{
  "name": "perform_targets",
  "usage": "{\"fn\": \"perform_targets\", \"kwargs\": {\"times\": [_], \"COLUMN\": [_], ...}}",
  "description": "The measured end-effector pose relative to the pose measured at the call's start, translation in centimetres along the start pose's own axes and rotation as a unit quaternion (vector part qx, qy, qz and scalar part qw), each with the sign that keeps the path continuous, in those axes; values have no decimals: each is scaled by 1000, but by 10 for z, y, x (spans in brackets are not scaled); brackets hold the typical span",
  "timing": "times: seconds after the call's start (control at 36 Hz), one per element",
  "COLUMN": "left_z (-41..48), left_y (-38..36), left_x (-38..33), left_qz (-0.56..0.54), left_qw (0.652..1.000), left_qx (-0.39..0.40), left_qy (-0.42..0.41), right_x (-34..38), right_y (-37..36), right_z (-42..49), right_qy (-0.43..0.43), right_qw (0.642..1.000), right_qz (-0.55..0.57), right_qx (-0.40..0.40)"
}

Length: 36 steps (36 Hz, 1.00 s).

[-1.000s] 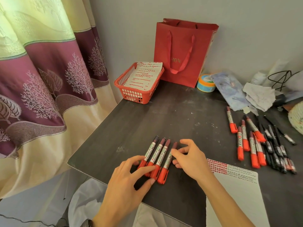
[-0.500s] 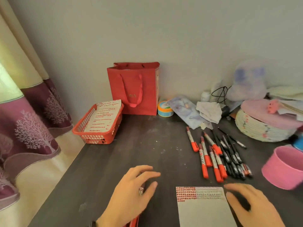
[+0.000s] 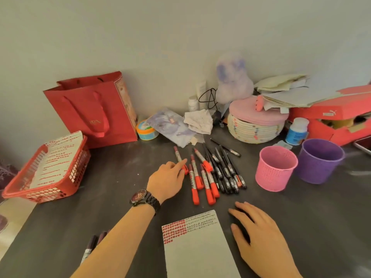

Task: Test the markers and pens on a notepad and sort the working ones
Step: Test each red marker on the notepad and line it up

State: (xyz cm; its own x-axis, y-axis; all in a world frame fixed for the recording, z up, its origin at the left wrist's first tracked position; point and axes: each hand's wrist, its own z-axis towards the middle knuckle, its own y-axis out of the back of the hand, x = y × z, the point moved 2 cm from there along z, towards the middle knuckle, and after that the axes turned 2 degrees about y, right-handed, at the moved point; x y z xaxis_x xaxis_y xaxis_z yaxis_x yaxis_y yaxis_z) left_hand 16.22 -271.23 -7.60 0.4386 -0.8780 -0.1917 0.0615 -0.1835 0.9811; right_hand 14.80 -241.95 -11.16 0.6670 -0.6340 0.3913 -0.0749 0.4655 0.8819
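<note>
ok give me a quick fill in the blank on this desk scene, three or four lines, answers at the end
1. The left hand reaches to the leftmost red-capped marker and wears a dark ____ on its wrist.
2. The right hand rests flat on the dark table just ____ of the white notepad.
3. The pink mesh cup stands beside a ____ mesh cup of like shape.
4. The red plastic basket holds sheets of ____ covered in red marks.

Missing words: watch; right; purple; paper
</note>
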Motion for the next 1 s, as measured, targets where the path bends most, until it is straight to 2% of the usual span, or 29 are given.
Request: {"fn": "perform_targets", "kwargs": {"times": [0.14, 0.33, 0.5, 0.58, 0.75, 0.94, 1.0], "left_z": [10, 2, -7, -18, -58, -138, -160], "left_y": [0, 3, 6, 10, 18, 21, 18], "left_x": [-2, 3, 25, 37, 37, 15, 8], "left_qz": [-10, -30, -157, -269, -496, -643, -663], "left_qw": [999, 996, 977, 944, 834, 734, 718], "left_qx": [21, 11, -26, -55, -112, -107, -104], "left_qy": [40, 86, 140, 185, 214, 190, 187], "right_x": [-3, -3, -3, -2, -4, -6, -6], "right_y": [1, -1, -2, -1, -4, -7, -6], "right_z": [-1, -3, -1, -1, -3, 4, 4], "right_qy": [10, 3, 1, 7, -7, 9, 2], "right_qw": [1000, 1000, 1000, 999, 1000, 1000, 1000], "right_qz": [-1, -12, -7, -7, -1, -7, 2], "right_qx": [2, 16, 26, 32, 26, -4, 2]}}
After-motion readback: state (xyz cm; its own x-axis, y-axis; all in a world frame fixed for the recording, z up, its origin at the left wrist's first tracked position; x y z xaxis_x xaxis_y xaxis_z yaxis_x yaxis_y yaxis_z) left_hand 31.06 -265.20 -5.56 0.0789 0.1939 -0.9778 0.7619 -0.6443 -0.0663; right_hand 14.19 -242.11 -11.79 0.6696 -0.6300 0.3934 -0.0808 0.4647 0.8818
